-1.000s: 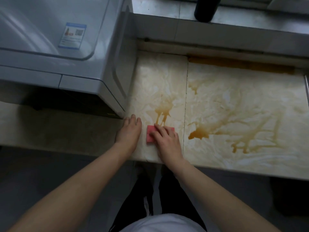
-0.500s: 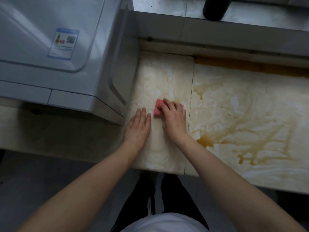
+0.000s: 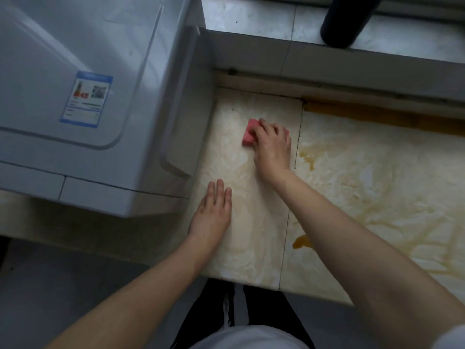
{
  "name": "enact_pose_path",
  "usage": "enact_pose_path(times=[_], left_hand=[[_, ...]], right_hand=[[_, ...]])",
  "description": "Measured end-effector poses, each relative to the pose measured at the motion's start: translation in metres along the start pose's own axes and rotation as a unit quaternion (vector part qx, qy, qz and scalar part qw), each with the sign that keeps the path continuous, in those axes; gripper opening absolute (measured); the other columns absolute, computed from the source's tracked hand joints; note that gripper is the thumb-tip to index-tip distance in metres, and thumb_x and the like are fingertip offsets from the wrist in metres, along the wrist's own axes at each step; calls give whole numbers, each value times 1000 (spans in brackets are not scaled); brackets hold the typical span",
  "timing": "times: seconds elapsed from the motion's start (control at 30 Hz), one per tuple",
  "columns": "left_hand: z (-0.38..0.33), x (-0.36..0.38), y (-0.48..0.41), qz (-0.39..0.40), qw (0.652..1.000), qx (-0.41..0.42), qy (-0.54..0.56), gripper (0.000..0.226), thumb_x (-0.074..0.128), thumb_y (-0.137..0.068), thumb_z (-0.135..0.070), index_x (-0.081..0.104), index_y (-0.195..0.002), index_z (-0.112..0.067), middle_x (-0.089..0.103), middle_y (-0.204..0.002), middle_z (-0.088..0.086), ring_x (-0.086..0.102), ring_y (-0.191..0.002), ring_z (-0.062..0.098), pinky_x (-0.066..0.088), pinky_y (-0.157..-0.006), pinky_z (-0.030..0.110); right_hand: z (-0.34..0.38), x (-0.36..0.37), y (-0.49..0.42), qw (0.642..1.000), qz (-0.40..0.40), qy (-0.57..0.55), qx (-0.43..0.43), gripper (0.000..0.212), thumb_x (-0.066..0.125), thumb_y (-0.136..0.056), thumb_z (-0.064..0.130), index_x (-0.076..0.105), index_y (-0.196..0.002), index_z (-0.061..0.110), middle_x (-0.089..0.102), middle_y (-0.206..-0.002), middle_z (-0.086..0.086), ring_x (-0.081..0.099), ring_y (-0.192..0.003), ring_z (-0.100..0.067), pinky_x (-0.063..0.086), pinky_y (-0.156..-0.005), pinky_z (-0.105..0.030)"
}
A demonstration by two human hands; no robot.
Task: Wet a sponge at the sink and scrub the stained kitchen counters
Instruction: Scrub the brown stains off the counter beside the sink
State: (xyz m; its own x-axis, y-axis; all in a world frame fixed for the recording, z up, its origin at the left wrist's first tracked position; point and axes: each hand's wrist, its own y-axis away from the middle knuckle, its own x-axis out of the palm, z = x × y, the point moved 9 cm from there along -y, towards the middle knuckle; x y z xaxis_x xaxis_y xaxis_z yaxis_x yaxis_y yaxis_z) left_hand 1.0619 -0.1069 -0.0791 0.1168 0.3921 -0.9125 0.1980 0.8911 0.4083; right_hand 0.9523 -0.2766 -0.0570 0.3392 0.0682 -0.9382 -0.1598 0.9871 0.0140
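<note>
Head view: your right hand (image 3: 273,144) presses down on the pink sponge (image 3: 250,132), fingers curled over its right part so that only the left end shows; your grip is clenched on it. The sponge lies on the pale marble desk (image 3: 251,235) just above the centre of the frame, near the back edge of the left slab and a little left of the seam between the two slabs. Your left hand (image 3: 212,214) lies flat and released on the same slab, lower and to the left, palm down with the fingers together and pointing up the frame, just beside the corner of the white appliance (image 3: 75,109). That appliance fills the upper left of the frame and carries a blue-edged label (image 3: 86,99) on its lid. Brown stains (image 3: 305,154) spread over the right slab, with a darker blot (image 3: 302,241) near the seam beside your right forearm and an orange-brown band (image 3: 377,117) along the back edge. A dark cylindrical container (image 3: 344,23) stands on the grey ledge (image 3: 264,18) at the top right.
</note>
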Motion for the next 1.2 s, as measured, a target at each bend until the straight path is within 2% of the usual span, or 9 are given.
enact_pose_path(times=[0.23, 0.47, 0.57, 0.63, 0.7, 0.87, 0.97, 1.07, 1.2], left_hand=[[1, 0, 0, -2, 1000, 3, -18, 56, 28, -83, 1, 57, -131, 4, 51, -138, 31, 52, -125, 48, 55, -86, 42], [7, 1, 3, 7, 1000, 7, 1, 61, 25, -80, 3, 57, -132, 2, 50, -139, 29, 52, -125, 47, 59, -83, 43], [8, -9, 10, 2, 1000, 20, 3, 77, 3, -78, 4, 18, -153, 0, 8, -160, 27, 12, -147, 45, 34, -114, 45], [9, -12, 17, 62, 997, 37, 39, 80, 11, -78, 11, -4, -155, -5, -16, -161, 20, -12, -149, 37, 15, -121, 42], [10, -20, 21, 64, 996, 34, 50, 83, 28, -83, 16, -8, -155, -6, -20, -161, 17, -15, -149, 33, 13, -121, 41], [14, -17, 36, 15, 998, -7, 62, 75, 31, -91, 13, -4, -155, -4, -14, -161, 21, -4, -150, 35, 11, -122, 40], [19, -12, 52, 8, 994, -40, 102, 61, 33, -97, 4, 13, -154, -5, 5, -162, 18, 9, -149, 31, 19, -120, 38], [23, -16, 62, -23, 986, -85, 143, 40, 44, -94, -2, 42, -135, -5, 32, -147, 16, 31, -136, 32, 40, -102, 42], [31, -10, 68, -29, 986, -106, 122, 29, 58, -83, 4, 51, -110, -6, 42, -122, 15, 45, -114, 34, 51, -79, 45]], right_hand=[[0, -1, -4, 1000, 5, -4, 7, 38, 63, -95, 28, 58, -133, 24, 54, -143, 0, 43, -130, -29, 37, -109, -49], [5, 0, 20, 998, 53, 2, -27, 42, 59, -98, 39, 55, -136, 24, 53, -142, -2, 44, -128, -31, 42, -102, -49], [8, 1, 49, 998, 60, 13, -33, 43, 59, -98, 39, 54, -138, 25, 52, -143, -2, 43, -129, -31, 42, -101, -49], [10, 4, 69, 997, 71, 20, -39, 44, 59, -98, 39, 53, -139, 25, 50, -143, -2, 43, -128, -30, 42, -101, -48], [11, 7, 89, 996, 80, 22, -45, 44, 58, -97, 39, 54, -138, 24, 50, -143, -2, 43, -127, -31, 42, -99, -49], [14, 13, 137, 995, 85, 27, -51, 43, 58, -96, 40, 55, -136, 24, 50, -143, -2, 43, -126, -30, 43, -97, -49], [18, 14, 161, 995, 81, 23, -54, 43, 60, -95, 39, 55, -136, 25, 50, -142, 0, 44, -125, -29, 43, -97, -48], [21, 16, 185, 994, 87, 21, -59, 44, 61, -94, 38, 54, -136, 26, 49, -143, 0, 44, -125, -29, 42, -98, -48], [29, 19, 218, 992, 93, 26, -76, 42, 65, -91, 36, 57, -132, 28, 50, -141, 1, 46, -121, -30, 42, -91, -46]])
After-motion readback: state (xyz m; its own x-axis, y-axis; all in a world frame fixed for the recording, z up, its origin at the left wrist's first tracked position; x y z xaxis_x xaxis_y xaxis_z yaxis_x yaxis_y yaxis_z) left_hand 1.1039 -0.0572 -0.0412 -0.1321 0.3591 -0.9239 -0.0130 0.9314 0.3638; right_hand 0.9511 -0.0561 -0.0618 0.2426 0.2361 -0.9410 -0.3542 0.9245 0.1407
